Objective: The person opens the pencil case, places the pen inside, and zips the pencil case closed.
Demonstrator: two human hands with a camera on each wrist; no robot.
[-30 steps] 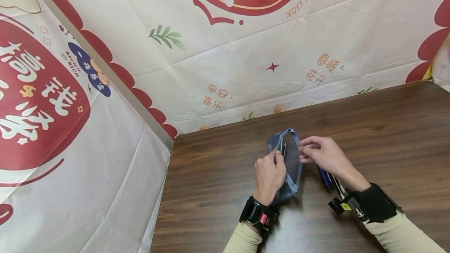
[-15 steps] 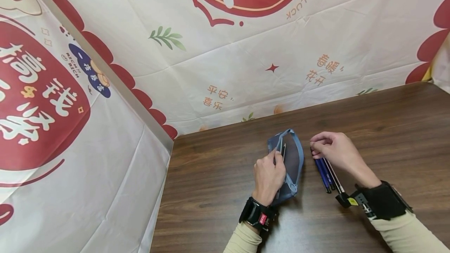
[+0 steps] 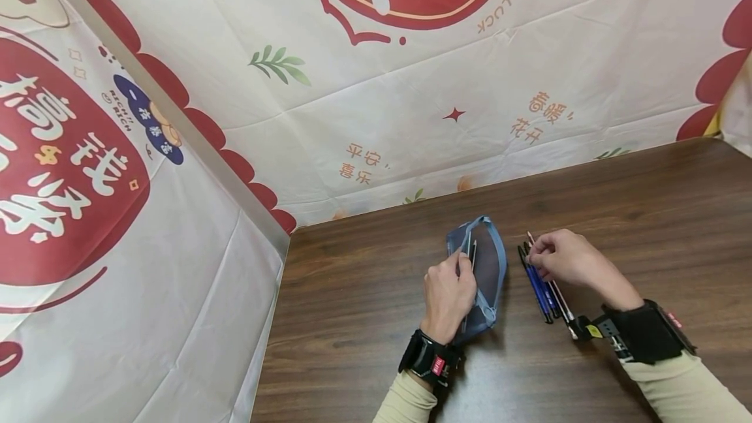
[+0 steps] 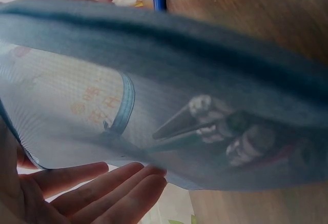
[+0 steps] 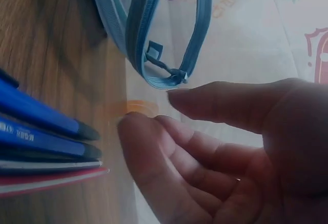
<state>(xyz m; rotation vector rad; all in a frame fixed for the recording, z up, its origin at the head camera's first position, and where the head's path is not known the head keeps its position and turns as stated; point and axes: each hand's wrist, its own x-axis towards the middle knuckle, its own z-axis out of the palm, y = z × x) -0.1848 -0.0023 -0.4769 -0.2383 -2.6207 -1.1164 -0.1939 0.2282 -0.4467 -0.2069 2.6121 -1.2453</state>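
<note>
My left hand (image 3: 448, 291) grips the near side of a blue mesh zip pencil case (image 3: 491, 265), whose mouth gapes open. Through the mesh (image 4: 215, 162) in the left wrist view, several slim sticks with silvery ends show inside. My right hand (image 3: 561, 257) hovers at the upper ends of the pens, fingers loosely bent. In the right wrist view its thumb and fingers stand apart with nothing between them. Two blue pens (image 5: 36, 108) lie side by side on the table, with slim sticks, one of them pink and white (image 5: 56, 179), beside them.
The dark wood table (image 3: 352, 318) runs back to a white printed cloth (image 3: 329, 123). A second printed cloth panel (image 3: 194, 279) stands along the left side. The pens lie just right of the pencil case.
My right hand has withdrawn from the pencil case's mouth and moved right, over the upper ends of the pens. The left hand and the case have stayed in place.
</note>
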